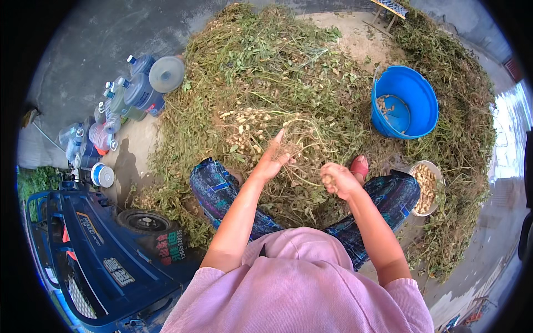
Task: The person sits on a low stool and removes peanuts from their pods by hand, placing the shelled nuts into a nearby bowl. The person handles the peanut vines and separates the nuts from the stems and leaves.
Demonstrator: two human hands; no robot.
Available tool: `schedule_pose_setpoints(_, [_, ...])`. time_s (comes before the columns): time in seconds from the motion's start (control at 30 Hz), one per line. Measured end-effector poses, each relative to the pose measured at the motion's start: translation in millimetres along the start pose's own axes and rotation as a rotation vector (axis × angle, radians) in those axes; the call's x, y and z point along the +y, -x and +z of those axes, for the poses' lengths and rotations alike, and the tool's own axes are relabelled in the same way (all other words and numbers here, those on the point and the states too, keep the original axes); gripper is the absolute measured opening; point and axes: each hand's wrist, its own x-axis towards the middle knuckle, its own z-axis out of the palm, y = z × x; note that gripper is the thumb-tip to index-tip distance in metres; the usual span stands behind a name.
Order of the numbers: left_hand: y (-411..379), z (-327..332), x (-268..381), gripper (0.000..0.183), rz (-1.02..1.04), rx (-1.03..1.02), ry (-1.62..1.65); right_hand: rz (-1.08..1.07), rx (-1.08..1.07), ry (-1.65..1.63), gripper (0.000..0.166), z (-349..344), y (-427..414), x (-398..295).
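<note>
My left hand (272,160) holds the root end of a dried peanut plant (297,145), its thin stems and roots spreading over the heap of peanut vines (266,83) before me. To its right, my right hand (339,181) is closed around a few peanuts in their shells (329,182). A cluster of unshelled peanuts (245,120) lies on the vines beyond my left hand. By my right knee stands a white bucket (440,193) filled with peanuts. Farther up on the right, a blue plastic bucket (429,95) has some peanuts at its bottom.
Large plastic water bottles (141,91) and a small white pail (102,175) stand at the left by the wall. A blue cargo tricycle (108,254) is at the lower left. A small wooden-legged stool (389,12) stands at the top right, beside more vines.
</note>
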Motion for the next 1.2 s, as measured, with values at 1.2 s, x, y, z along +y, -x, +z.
schedule_pose_setpoints(1.2, [11.6, -5.7, -9.9, 0.084, -0.324, 0.158, 0.549, -0.206, 0.053, 0.875, 0.058, 15.7, -70.8, 9.8])
